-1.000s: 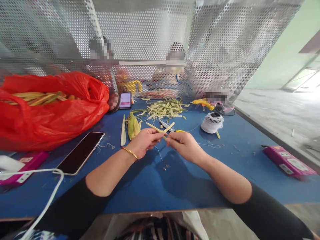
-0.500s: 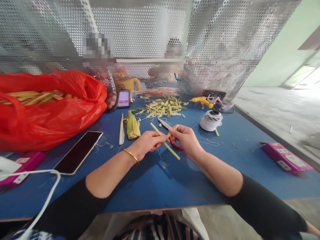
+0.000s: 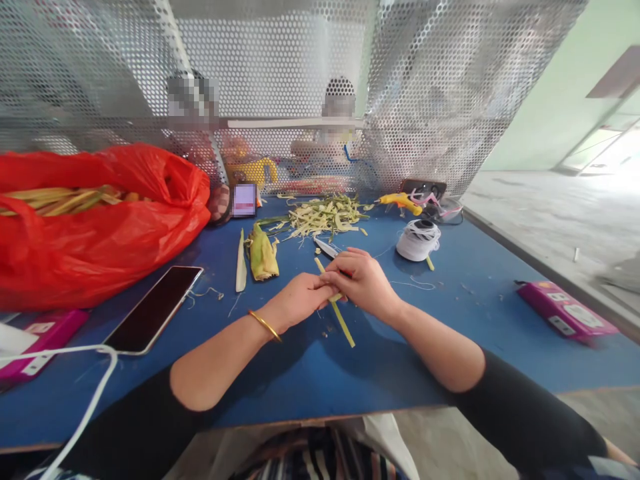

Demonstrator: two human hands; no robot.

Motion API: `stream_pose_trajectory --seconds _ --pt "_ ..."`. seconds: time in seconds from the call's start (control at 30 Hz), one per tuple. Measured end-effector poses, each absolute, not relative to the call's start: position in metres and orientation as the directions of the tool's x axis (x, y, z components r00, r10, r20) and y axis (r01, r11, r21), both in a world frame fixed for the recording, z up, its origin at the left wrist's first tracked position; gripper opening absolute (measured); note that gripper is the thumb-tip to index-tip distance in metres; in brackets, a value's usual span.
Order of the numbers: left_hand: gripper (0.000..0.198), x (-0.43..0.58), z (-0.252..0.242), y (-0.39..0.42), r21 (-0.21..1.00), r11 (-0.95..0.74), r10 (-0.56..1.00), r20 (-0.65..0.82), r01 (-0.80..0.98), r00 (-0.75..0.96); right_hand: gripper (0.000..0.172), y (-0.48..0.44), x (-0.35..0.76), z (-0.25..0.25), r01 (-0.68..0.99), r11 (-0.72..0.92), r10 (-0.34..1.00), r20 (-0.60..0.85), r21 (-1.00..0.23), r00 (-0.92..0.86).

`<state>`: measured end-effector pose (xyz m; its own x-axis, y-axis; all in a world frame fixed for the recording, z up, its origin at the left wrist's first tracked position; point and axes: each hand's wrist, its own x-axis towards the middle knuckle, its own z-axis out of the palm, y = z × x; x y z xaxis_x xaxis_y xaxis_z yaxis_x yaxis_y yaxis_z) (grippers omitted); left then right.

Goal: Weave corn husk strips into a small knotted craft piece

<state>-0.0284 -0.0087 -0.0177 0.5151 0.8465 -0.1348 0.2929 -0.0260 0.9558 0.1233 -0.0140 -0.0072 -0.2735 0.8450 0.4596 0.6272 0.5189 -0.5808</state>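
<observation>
Pale green strips (image 3: 343,323) run between my two hands over the blue table (image 3: 280,393). My left hand (image 3: 306,297), a gold bangle at its wrist, pinches them. My right hand (image 3: 364,279) closes on them from the right, its fingers touching the left fingertips. Where the strips meet is hidden by the fingers. Scissors (image 3: 325,247) lie just behind my right hand, their handles covered. A bundle of green husk (image 3: 263,253) and one long leaf piece (image 3: 241,262) rest left of my hands. Behind them is a pile of cut scraps (image 3: 325,216).
A red bag (image 3: 105,247) of stalks and a black phone (image 3: 154,310) are on the left. White string (image 3: 419,241), a yellow glue gun (image 3: 401,203) and a pink power strip (image 3: 567,310) are on the right. Perforated metal (image 3: 280,67) stands behind, with people beyond it.
My right hand has come over onto my left fingertips and covers the crossing of the strips. The long strip now points more steeply toward me. The view has shifted slightly.
</observation>
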Motion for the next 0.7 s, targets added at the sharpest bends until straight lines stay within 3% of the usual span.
stream_pose_trajectory --seconds 0.17,0.27,0.33,0.43,0.5,0.57,0.7 --pt "0.042 -0.029 -0.016 -0.011 0.933 -0.158 0.85 -0.038 0.323 0.526 0.023 -0.014 0.119 -0.016 0.561 0.349 0.909 0.417 -0.751 -0.008" --pt "0.04 -0.029 -0.017 -0.01 0.936 -0.146 0.859 -0.041 0.321 0.51 0.023 -0.01 0.122 -0.015 0.565 0.278 0.94 0.34 -0.777 0.005" --pt "0.035 -0.029 -0.016 -0.008 0.969 -0.004 0.883 -0.112 0.246 0.455 0.018 -0.011 0.125 -0.008 0.632 0.358 0.899 0.437 -0.687 -0.034" --pt "0.027 -0.031 -0.012 -0.001 0.973 0.23 0.907 -0.213 -0.004 0.363 0.017 -0.019 0.129 0.004 0.744 0.488 0.73 0.68 -0.457 -0.062" --pt "0.022 -0.033 -0.009 0.003 0.944 0.283 0.913 -0.211 -0.172 0.349 0.026 -0.027 0.127 0.006 0.774 0.498 0.707 0.7 -0.39 -0.102" --pt "0.021 -0.034 -0.008 0.005 0.917 0.278 0.919 -0.168 -0.285 0.356 0.029 -0.032 0.121 0.001 0.767 0.487 0.789 0.587 -0.419 -0.18" --pt "0.018 -0.031 -0.011 0.004 0.899 0.263 0.929 -0.137 -0.351 0.344 0.027 -0.03 0.109 -0.016 0.742 0.299 0.953 0.232 -0.6 -0.196"
